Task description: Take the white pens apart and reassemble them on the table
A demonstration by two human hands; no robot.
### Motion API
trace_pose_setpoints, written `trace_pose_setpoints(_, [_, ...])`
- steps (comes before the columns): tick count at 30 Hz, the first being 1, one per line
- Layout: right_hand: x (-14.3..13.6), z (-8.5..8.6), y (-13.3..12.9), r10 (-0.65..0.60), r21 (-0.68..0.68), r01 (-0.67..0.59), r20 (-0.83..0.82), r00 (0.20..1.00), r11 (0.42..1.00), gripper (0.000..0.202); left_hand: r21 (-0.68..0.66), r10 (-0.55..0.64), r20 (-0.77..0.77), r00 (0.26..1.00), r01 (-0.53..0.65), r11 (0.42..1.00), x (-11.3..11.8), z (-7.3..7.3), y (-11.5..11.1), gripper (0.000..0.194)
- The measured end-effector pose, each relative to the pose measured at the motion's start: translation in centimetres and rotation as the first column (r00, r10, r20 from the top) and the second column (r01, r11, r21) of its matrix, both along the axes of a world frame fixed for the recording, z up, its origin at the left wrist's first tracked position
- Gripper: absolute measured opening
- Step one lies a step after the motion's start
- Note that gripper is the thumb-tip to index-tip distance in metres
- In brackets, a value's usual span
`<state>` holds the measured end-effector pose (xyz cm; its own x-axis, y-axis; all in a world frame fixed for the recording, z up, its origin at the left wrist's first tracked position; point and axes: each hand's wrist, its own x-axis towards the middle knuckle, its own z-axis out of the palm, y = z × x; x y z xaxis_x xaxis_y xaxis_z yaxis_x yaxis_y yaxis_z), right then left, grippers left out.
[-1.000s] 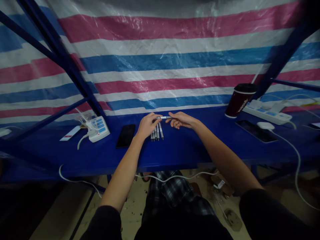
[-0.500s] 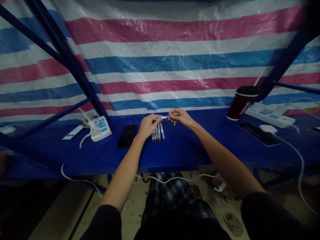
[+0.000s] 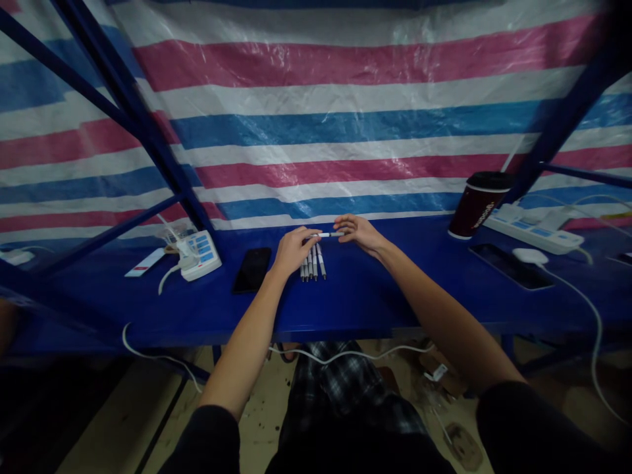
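A slim white pen (image 3: 326,234) lies level between my hands, just above the blue table. My left hand (image 3: 296,247) is closed on its left end, thumb and fingers pinching it. My right hand (image 3: 359,232) is at the grey right end with its fingers apart; the thumb is close to the pen's tip, and I cannot tell if it touches. Below the held pen, several similar grey-white pens (image 3: 313,264) lie side by side on the table, their dark tips towards me. The upper ends of some are hidden by my left hand.
On the blue table (image 3: 345,303), a black phone (image 3: 251,269) and a white power strip (image 3: 201,255) lie left. At right are a dark lidded cup (image 3: 478,204), another power strip (image 3: 533,228), a second phone (image 3: 508,265) and a white charger (image 3: 530,255). A striped sheet (image 3: 316,131) hangs behind.
My right fingers have loosened and spread from the pen's right end, so more of its grey part shows. My left hand keeps its hold; the pens below are unmoved.
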<state>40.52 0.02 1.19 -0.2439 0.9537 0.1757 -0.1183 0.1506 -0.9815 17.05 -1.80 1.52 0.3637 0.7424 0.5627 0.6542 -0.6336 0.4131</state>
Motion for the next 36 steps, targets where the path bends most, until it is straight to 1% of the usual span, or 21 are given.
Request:
trace_pose_setpoints(2, [0.0,-0.2,0.2,0.022,-0.025,-0.022,-0.009,1.000,0.999,0.036,0.011,-0.011,0.007,1.000,0.010,1.000,0.0,0.0,0.1,0.028])
trace_pose_setpoints(4, [0.1,-0.3,0.4,0.024,-0.053,-0.023,0.021,0.999,0.998,0.033,0.022,-0.016,0.005,1.000,0.016,1.000,-0.1,0.0,0.2,0.027])
trace_pose_setpoints(6, [0.1,-0.3,0.6,-0.010,-0.007,0.011,0.028,1.000,1.000,0.036,0.029,-0.022,-0.002,1.000,0.022,0.999,-0.1,-0.1,0.3,0.027])
trace_pose_setpoints(8, [0.2,-0.3,0.5,-0.018,0.037,0.019,-0.014,1.000,0.999,0.040,0.042,-0.032,0.006,0.999,0.032,0.999,-0.1,-0.2,0.3,0.027])
trace_pose_setpoints(10, [0.2,-0.2,0.4,0.008,-0.016,-0.008,-0.018,1.000,1.000,0.032,0.055,-0.038,0.019,0.999,0.037,0.998,0.0,-0.2,0.3,0.028])
trace_pose_setpoints(12, [0.2,-0.2,0.3,0.037,-0.084,-0.033,0.037,0.999,0.996,0.024,0.058,-0.033,0.017,0.999,0.032,0.998,0.0,-0.3,0.3,0.028])
trace_pose_setpoints(13, [0.2,-0.2,0.3,0.040,-0.087,-0.034,0.069,0.997,0.996,0.022,0.057,-0.027,0.012,1.000,0.027,0.998,-0.1,-0.3,0.3,0.027])
trace_pose_setpoints(14, [0.2,-0.3,0.4,0.033,-0.060,-0.027,0.092,0.995,0.998,0.020,0.054,-0.020,0.008,1.000,0.019,0.998,-0.1,-0.2,0.3,0.027])
trace_pose_setpoints(16, [0.3,-0.3,0.6,-0.010,0.050,0.004,0.126,0.992,0.999,0.020,0.037,0.009,0.000,1.000,-0.009,0.999,-0.1,-0.2,0.3,0.028])
trace_pose_setpoints(19, [0.4,-0.2,0.9,-0.094,0.219,0.051,0.191,0.977,0.975,0.021,-0.051,0.034,-0.045,0.998,-0.036,0.998,-0.1,-0.1,0.3,0.030])
trace_pose_setpoints(21, [0.5,-0.1,0.9,-0.121,0.288,0.054,0.220,0.968,0.956,0.022,-0.097,0.010,-0.065,0.998,-0.016,0.995,0.0,-0.1,0.2,0.030])
trace_pose_setpoints(23, [0.5,0.0,0.8,-0.120,0.316,0.043,0.228,0.966,0.948,0.024,-0.106,-0.036,-0.040,0.999,0.031,0.994,0.2,-0.1,0.1,0.030])
trace_pose_setpoints(26, [0.1,0.1,0.5,-0.096,0.332,0.018,0.218,0.971,0.943,0.025,-0.104,-0.101,-0.003,0.995,0.100,0.989,0.5,-0.2,0.0,0.035])
trace_pose_setpoints(28, [-0.2,0.0,0.4,-0.080,0.346,0.008,0.193,0.978,0.938,0.028,-0.091,-0.120,-0.012,0.993,0.118,0.989,0.6,-0.2,-0.1,0.030])
trace_pose_setpoints(30, [-0.6,-0.2,0.4,-0.064,0.318,0.006,0.173,0.983,0.948,0.031,-0.064,-0.118,-0.018,0.993,0.116,0.991,0.6,-0.2,-0.1,0.025])
trace_pose_setpoints(31, [-0.7,-0.3,0.4,-0.051,0.274,0.000,0.176,0.983,0.962,0.031,-0.054,-0.116,-0.017,0.993,0.115,0.992,0.6,-0.2,-0.1,0.024])
trace_pose_setpoints(34, [-0.8,-0.7,0.5,0.024,0.112,-0.053,0.243,0.970,0.992,0.035,-0.046,-0.116,-0.021,0.993,0.115,0.992,0.5,-0.2,0.0,0.023])
trace_pose_setpoints(36, [-0.6,-0.7,0.6,0.058,0.081,-0.084,0.282,0.958,0.993,0.034,-0.049,-0.107,-0.028,0.994,0.106,0.993,0.4,-0.2,0.1,0.022])
